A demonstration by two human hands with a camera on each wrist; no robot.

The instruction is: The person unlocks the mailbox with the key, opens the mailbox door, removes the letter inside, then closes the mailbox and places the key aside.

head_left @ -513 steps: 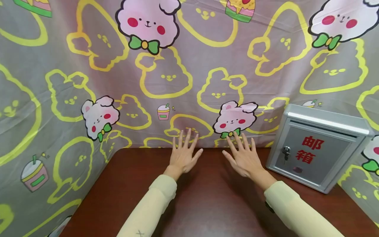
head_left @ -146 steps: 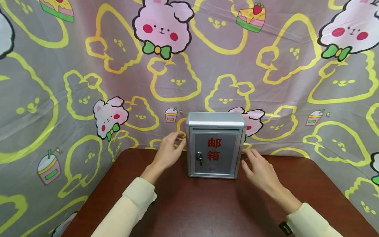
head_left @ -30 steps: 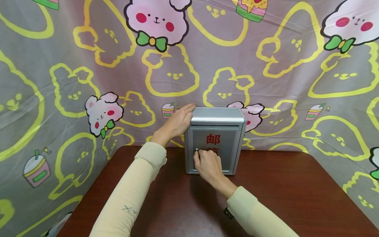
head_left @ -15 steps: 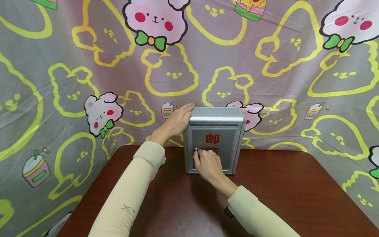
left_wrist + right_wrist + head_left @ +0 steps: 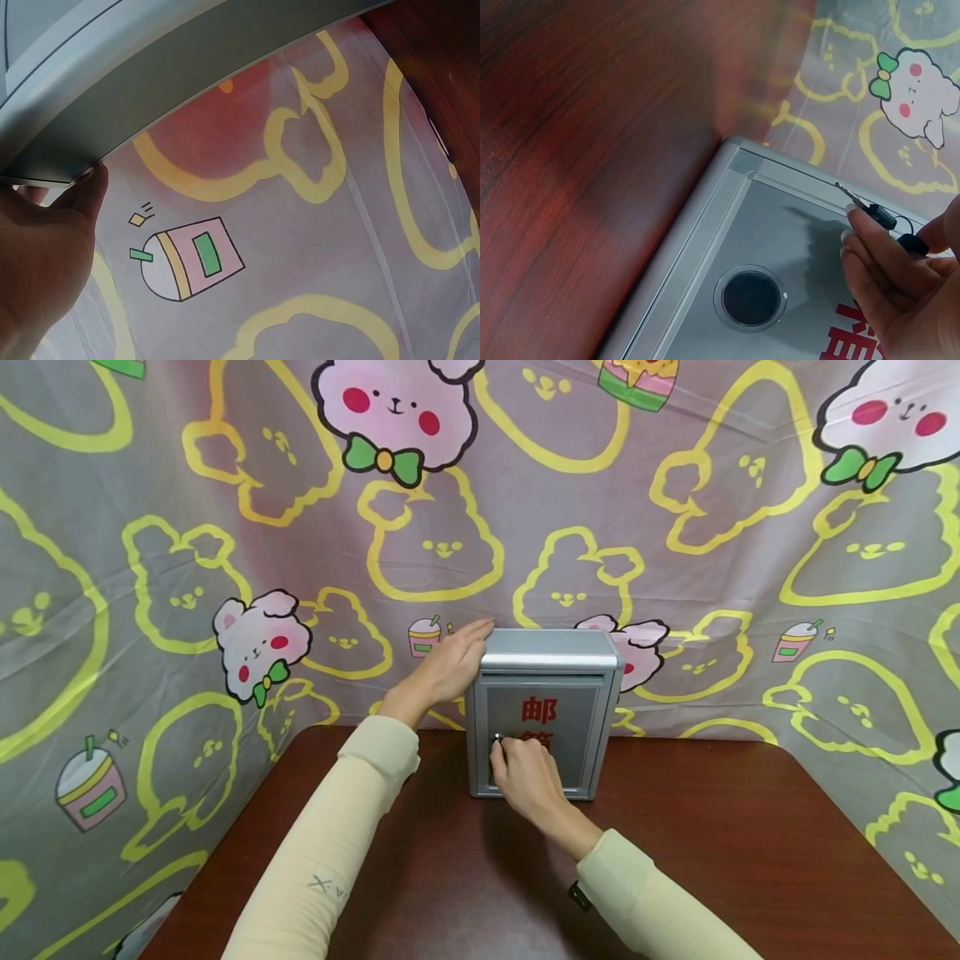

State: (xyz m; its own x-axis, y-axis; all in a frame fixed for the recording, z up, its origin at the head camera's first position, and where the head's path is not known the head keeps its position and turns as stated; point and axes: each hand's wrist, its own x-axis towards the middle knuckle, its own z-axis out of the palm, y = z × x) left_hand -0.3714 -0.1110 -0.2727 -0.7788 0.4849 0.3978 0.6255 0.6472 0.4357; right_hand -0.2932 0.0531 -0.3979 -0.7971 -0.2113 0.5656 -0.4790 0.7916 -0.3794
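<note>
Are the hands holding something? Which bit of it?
The right hand pinches a key by its dark head; the left hand rests against the metal box.

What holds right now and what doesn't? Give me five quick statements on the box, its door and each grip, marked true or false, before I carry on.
1. The silver box stands upright on the table. True.
2. The left grip hangs free, away from the box. False: it rests on the box's upper left edge.
3. The right grip pinches a dark key head. True.
4. The box's door stands wide open. False: it is closed.
5. The lettering on the door is red. True.
</note>
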